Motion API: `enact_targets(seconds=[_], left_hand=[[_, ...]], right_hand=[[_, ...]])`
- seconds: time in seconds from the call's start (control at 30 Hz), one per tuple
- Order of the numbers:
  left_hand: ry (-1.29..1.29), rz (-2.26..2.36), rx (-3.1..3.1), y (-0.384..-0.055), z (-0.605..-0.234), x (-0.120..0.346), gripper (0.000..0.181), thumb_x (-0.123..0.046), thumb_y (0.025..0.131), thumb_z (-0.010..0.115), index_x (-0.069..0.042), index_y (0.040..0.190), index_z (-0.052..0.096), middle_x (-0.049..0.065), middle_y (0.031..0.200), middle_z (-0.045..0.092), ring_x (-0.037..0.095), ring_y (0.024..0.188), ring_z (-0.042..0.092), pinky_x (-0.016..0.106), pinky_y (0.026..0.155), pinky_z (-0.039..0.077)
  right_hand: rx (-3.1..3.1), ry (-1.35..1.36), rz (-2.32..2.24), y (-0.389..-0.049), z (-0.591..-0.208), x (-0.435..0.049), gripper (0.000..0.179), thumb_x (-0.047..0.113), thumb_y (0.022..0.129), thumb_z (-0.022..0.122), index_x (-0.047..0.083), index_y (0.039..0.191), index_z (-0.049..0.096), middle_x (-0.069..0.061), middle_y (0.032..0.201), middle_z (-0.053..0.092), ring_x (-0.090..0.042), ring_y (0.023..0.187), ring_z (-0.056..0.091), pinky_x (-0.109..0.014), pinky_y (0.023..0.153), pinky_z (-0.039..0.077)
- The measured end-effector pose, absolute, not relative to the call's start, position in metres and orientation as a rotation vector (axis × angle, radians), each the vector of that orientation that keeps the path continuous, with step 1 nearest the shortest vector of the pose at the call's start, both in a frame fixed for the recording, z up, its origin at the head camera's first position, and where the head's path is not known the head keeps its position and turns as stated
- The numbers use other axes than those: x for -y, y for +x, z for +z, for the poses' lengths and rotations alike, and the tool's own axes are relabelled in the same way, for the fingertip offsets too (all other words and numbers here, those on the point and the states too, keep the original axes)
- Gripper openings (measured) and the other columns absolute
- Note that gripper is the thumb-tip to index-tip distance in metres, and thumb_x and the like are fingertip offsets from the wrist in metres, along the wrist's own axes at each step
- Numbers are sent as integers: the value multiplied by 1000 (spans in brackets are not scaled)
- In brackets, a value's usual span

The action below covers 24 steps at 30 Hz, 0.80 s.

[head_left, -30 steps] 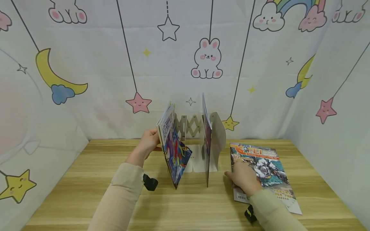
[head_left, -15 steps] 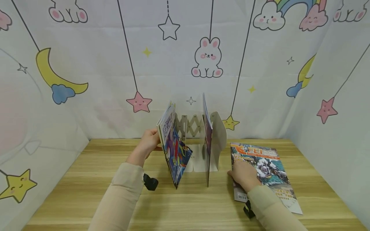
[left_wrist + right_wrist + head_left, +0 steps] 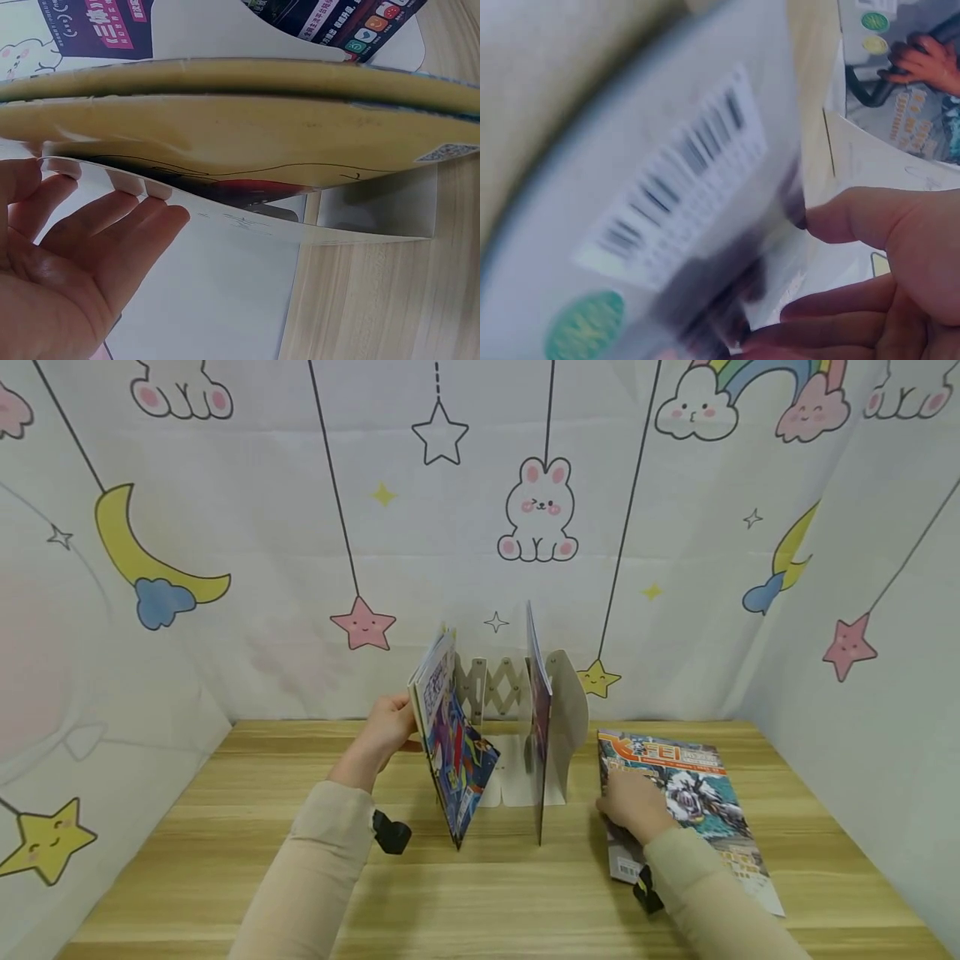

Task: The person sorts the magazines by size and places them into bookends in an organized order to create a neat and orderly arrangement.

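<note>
A metal accordion bookend (image 3: pixel 570 718) stands at the back middle of the table. Several magazines (image 3: pixel 459 752) lean in its left end, the front cover of one bending out at the bottom. My left hand (image 3: pixel 387 727) is on their outer side; in the left wrist view its straight fingers touch the bookend's pale left plate (image 3: pixel 247 223), with yellow covers (image 3: pixel 225 131) behind. My right hand (image 3: pixel 636 802) is at the left edge of a magazine (image 3: pixel 712 802) lying on the table. The right wrist view shows thumb and fingers pinching a barcoded cover (image 3: pixel 690 165), blurred and tilted up.
One thin magazine (image 3: pixel 538 735) stands upright by the bookend's right plate. Another cover (image 3: pixel 900 75) shows at the right wrist view's top right. Black wrist devices (image 3: pixel 390 832) hang below the sleeves. A printed cloth (image 3: pixel 480 527) encloses the wooden table (image 3: pixel 480 902).
My right hand has shifted slightly right over the lying magazine's left edge, its thumb drawing in toward the cover. The left hand and the standing magazines hold still.
</note>
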<state>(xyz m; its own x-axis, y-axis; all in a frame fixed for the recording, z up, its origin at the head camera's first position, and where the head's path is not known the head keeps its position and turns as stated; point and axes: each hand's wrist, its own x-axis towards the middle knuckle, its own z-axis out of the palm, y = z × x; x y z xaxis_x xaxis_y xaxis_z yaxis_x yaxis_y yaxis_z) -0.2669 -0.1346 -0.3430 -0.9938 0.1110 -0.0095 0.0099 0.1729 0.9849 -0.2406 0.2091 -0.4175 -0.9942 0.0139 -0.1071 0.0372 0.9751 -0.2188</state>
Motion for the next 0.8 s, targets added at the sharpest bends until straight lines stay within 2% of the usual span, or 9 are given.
enact_targets(seconds=[0.2, 0.4, 0.53, 0.63, 0.8], left_hand=[[128, 1970, -2335, -269, -343, 134, 39, -45, 96, 48, -9, 86, 60, -2, 70, 58, 15, 87, 63, 41, 77, 57], [126, 1989, -2318, -270, -345, 133, 37, -41, 98, 48, -11, 79, 59, -2, 69, 59, 11, 77, 62, 40, 75, 57], [129, 1992, -2315, -269, -346, 133, 37, -41, 98, 48, -12, 76, 57, -2, 67, 56, 11, 77, 61, 41, 75, 57], [123, 1990, -2321, -269, -345, 134, 38, -41, 98, 48, -10, 80, 59, -2, 69, 58, 11, 79, 62, 41, 75, 57], [125, 1988, -2326, -268, -345, 135, 38, -42, 97, 47, -10, 80, 60, -1, 72, 60, 11, 80, 62, 40, 75, 57]], right_hand=[[-2987, 19, -328, -242, -409, -211, 21, 19, 81, 65, 7, 69, 53, -7, 64, 54, -22, 57, 50, -34, 49, 40], [-2939, 4, -404, -247, -405, -213, 20, 17, 81, 64, 7, 68, 52, -7, 64, 53, -21, 57, 49, -32, 50, 39], [-2912, 33, -455, -250, -404, -215, 23, 15, 82, 61, 10, 65, 47, -7, 64, 50, -18, 54, 46, -28, 46, 36], [-2920, 42, -452, -250, -404, -217, 26, 13, 82, 60, 11, 62, 44, -7, 64, 51, -18, 53, 46, -27, 46, 36], [-2950, 38, -425, -252, -405, -218, 21, 12, 82, 62, 9, 65, 49, -8, 70, 54, -20, 59, 49, -29, 50, 37]])
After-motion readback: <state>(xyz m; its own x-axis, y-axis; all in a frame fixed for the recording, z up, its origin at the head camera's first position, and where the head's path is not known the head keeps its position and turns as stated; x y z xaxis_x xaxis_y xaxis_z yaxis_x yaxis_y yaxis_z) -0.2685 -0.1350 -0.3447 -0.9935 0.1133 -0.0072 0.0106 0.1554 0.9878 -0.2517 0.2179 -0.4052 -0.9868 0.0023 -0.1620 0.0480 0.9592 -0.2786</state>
